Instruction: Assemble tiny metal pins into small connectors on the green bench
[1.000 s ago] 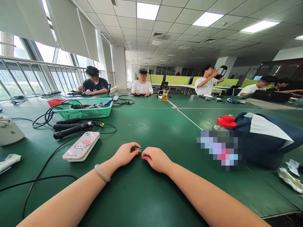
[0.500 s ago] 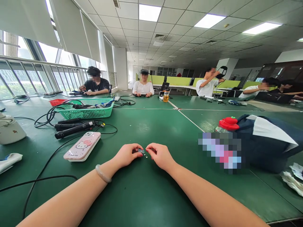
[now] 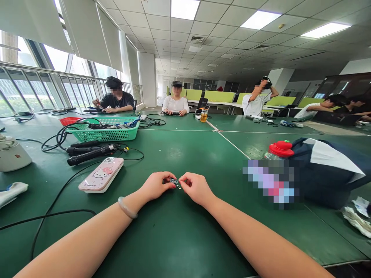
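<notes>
Left hand (image 3: 158, 186) pinched small circuit board (image 3: 174, 181) over green tabletop (image 3: 174, 231). Since one second earlier, more board showed; right hand (image 3: 197, 187) closed to its edge, grip indeterminable, suggesting two-handed handling.

- We see one small circuit board (image 3: 174, 181), dark and thin-looking, its face speckled with pale marks (too fine for us to read).
- We find its left end between the thumb and fingers of the left hand (image 3: 158, 186), above the green tabletop (image 3: 174, 235).
- We see it slant slightly, its right end lower than its left and just beside the fingertips of the right hand (image 3: 198, 188); we cannot tell if those touch it.
- At its lower right we notice a narrow, bright-edged tip (image 3: 179, 188), pointing down and rightward.
</notes>
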`<state>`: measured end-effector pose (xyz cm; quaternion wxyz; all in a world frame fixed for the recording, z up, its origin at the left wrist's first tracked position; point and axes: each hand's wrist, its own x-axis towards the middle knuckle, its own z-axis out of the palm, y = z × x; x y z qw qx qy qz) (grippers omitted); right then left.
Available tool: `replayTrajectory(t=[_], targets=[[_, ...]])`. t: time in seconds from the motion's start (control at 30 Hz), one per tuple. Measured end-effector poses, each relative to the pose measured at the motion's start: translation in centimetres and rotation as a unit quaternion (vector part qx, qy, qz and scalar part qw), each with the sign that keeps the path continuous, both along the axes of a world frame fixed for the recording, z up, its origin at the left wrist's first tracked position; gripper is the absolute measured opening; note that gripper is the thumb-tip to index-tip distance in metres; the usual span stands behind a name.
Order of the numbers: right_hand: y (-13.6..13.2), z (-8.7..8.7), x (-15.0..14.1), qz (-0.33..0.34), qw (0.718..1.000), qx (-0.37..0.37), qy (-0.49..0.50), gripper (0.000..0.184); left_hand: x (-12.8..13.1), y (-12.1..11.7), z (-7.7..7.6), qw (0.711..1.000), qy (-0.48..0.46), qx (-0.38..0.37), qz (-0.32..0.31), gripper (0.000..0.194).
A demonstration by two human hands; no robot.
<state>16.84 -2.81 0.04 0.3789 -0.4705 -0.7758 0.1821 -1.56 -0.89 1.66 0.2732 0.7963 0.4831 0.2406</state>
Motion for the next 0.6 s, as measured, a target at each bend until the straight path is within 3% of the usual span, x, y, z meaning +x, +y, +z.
replayTrajectory(t=[0.13, 0.33, 0.6], targets=[[0.19, -0.12, 0.15, -0.003, 1.000, 0.023, 0.002, 0.010, 0.05, 0.04, -0.12, 1.000, 0.001, 0.004, -0.005, 0.025], [0.30, -0.14, 0.20, 0.051, 0.996, 0.065, 0.028, 0.026, 0.07, 0.08, -0.07, 1.000, 0.009, 0.013, 0.010, 0.026], [0.30, -0.03, 0.20, 0.037, 0.993, 0.099, 0.044, 0.018, 0.31, 0.01, 0.06, 0.997, -0.052, 0.027, 0.047, 0.028]])
